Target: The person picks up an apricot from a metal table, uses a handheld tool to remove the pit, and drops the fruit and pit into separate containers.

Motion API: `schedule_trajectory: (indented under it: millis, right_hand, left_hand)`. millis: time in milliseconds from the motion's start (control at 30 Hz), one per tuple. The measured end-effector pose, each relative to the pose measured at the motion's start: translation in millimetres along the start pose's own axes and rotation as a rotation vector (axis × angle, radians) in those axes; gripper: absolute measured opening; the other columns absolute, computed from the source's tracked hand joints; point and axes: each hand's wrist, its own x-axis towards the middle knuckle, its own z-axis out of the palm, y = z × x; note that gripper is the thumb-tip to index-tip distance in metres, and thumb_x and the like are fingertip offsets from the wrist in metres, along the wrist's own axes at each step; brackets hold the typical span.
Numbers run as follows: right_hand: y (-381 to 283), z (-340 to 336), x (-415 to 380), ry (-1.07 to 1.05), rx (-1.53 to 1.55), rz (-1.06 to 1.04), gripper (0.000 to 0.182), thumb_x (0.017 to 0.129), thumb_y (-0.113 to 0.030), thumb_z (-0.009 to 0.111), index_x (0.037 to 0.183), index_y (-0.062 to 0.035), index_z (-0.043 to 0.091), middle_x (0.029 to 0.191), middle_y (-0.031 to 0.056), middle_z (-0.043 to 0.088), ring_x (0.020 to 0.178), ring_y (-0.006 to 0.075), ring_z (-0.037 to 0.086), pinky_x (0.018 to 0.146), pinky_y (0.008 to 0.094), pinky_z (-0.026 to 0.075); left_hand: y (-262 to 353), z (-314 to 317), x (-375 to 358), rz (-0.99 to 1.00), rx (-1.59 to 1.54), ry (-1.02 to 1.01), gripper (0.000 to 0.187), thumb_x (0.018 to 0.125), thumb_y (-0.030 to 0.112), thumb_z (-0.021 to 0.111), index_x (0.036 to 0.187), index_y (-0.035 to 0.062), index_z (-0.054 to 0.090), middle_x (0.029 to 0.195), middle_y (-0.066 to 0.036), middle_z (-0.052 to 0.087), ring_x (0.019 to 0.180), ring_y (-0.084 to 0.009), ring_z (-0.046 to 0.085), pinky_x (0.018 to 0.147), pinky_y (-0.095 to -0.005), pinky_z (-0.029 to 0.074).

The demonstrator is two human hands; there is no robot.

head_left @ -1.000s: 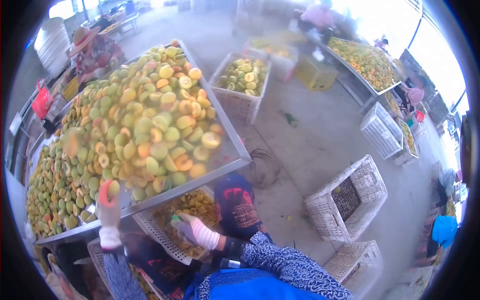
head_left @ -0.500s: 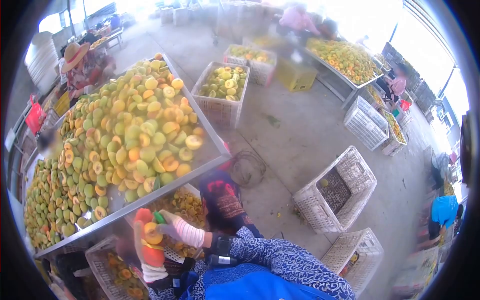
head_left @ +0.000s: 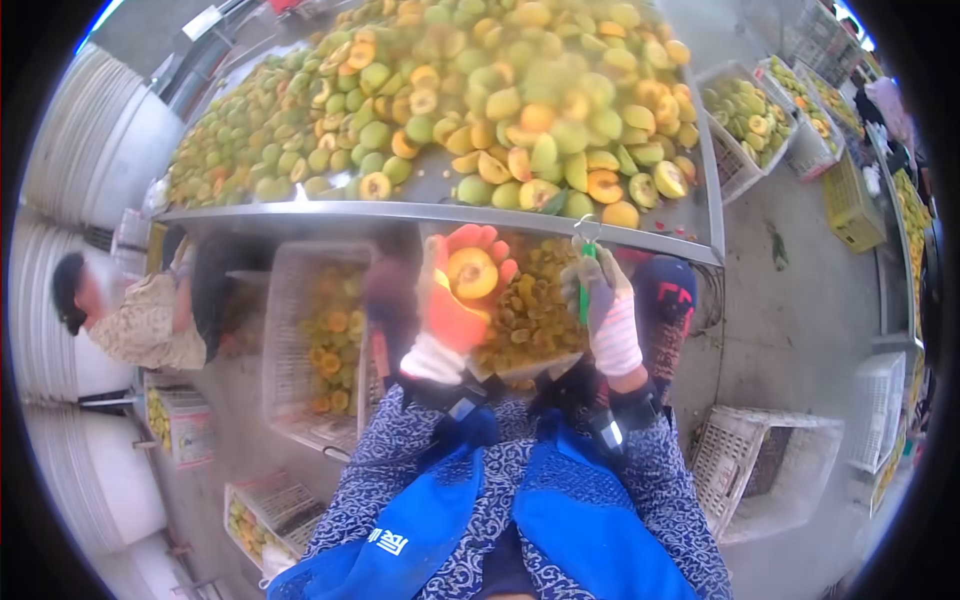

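Note:
My left hand [head_left: 450, 310], in an orange-palmed glove, cups a yellow peach half [head_left: 472, 273] with its cut face and hollow turned up toward me. The fingers curl around its edge. Apart from it on the right, my right hand [head_left: 608, 310], in a pale knit glove, grips an upright green-handled pitting tool [head_left: 585, 268] with a curved metal loop on top. Beyond both hands, a metal table [head_left: 430, 212] carries a heap of whole and halved peaches [head_left: 500, 110]. Below and between my hands, a crate holds brownish-yellow scraps [head_left: 530, 320].
A white crate with cut fruit [head_left: 335, 360] stands left of my legs. Another white crate [head_left: 735, 465] lies tilted on the right. A person [head_left: 150, 320] sits at far left near stacked white tubs [head_left: 90, 130]. Fruit crates [head_left: 745, 120] stand beyond the table's right corner.
My view has swung left and down. My hands, close together at the fruit before, are now apart; the left still holds the peach half and the right the green tool.

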Motion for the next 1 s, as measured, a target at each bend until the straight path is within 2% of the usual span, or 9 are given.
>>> schedule_trajectory:
  millis: [100,133,233,300,333,433,533,733,1000]
  right_hand:
    - [-1,25,-30,-0.15,0.128,0.035,0.023,0.111,-0.024,0.054,0.121,-0.0059,0.064,0.077,-0.0027,0.06,0.062,0.0036,0.05,0.056,0.0206,0.042]
    - [23,30,-28,-0.205,-0.063,-0.146,0.021,0.11,-0.023,0.056,0.116,-0.0057,0.065,0.076,-0.0025,0.059,0.061,0.0048,0.049,0.055,0.0228,0.041]
    - [30,45,-32,-0.287,-0.28,-0.143,0.018,0.107,-0.021,0.059,0.107,-0.0043,0.066,0.078,0.0028,0.06,0.065,0.0129,0.053,0.059,0.0308,0.045]
    - [19,49,-36,-0.296,-0.249,0.136,0.017,0.106,-0.02,0.056,0.106,-0.0057,0.065,0.088,0.0089,0.064,0.07,0.0219,0.061,0.065,0.0348,0.051]
    - [25,50,-35,-0.303,-0.306,0.041,0.024,0.108,-0.025,0.053,0.105,-0.0042,0.065,0.082,0.0133,0.062,0.065,0.0267,0.056,0.065,0.0376,0.049]
    - [38,50,-27,-0.303,-0.507,-0.318,0.031,0.11,-0.029,0.051,0.106,-0.0013,0.065,0.08,0.014,0.062,0.066,0.023,0.057,0.064,0.0368,0.049]
    - [30,50,-30,-0.32,-0.495,-0.158,0.033,0.111,-0.029,0.051,0.108,0.0009,0.064,0.084,0.0169,0.064,0.07,0.0271,0.06,0.066,0.0386,0.05]
    - [46,52,-30,-0.368,-0.591,-0.252,0.028,0.11,-0.022,0.049,0.113,0.0015,0.065,0.092,0.0221,0.068,0.08,0.0383,0.067,0.071,0.0434,0.052]
    - [51,47,-32,-0.529,-0.734,-0.356,0.026,0.108,-0.018,0.048,0.115,0.0018,0.064,0.092,0.0204,0.068,0.078,0.0338,0.068,0.07,0.0408,0.053]
  left_hand:
    - [-5,0,1,0.055,0.031,0.008,0.046,0.11,0.05,0.049,0.125,0.0109,0.068,0.13,-0.009,0.069,0.12,-0.0286,0.066,0.103,-0.0488,0.055]
    - [-8,0,1,0.072,0.047,0.005,0.046,0.11,0.05,0.049,0.126,0.0109,0.067,0.131,-0.009,0.069,0.121,-0.0286,0.065,0.105,-0.0492,0.054]
    - [-13,1,4,0.106,0.081,-0.036,0.046,0.11,0.05,0.05,0.125,0.0099,0.067,0.13,-0.009,0.068,0.123,-0.0293,0.064,0.108,-0.0498,0.052]
    - [-16,4,2,0.121,0.067,-0.009,0.046,0.109,0.05,0.051,0.121,0.0081,0.067,0.127,-0.01,0.068,0.122,-0.0303,0.063,0.11,-0.0509,0.05]
    - [-17,7,0,0.139,0.091,-0.013,0.046,0.109,0.05,0.052,0.12,0.0078,0.067,0.127,-0.01,0.068,0.122,-0.0302,0.063,0.11,-0.051,0.05]
    - [-20,16,-6,0.172,0.151,-0.007,0.044,0.108,0.049,0.054,0.116,0.0075,0.067,0.124,-0.01,0.068,0.122,-0.0301,0.063,0.11,-0.0509,0.05]
    - [-21,17,-8,0.181,0.173,0.005,0.043,0.107,0.049,0.056,0.114,0.0074,0.067,0.123,-0.01,0.069,0.121,-0.0297,0.064,0.11,-0.0505,0.051]
    - [-20,18,-9,0.182,0.212,0.095,0.043,0.106,0.049,0.058,0.106,0.0066,0.067,0.114,-0.01,0.07,0.111,-0.0285,0.068,0.1,-0.048,0.056]
    - [-14,29,-21,0.169,0.293,0.148,0.045,0.105,0.044,0.062,0.105,-0.0008,0.068,0.105,-0.016,0.071,0.094,-0.0299,0.072,0.087,-0.0452,0.061]
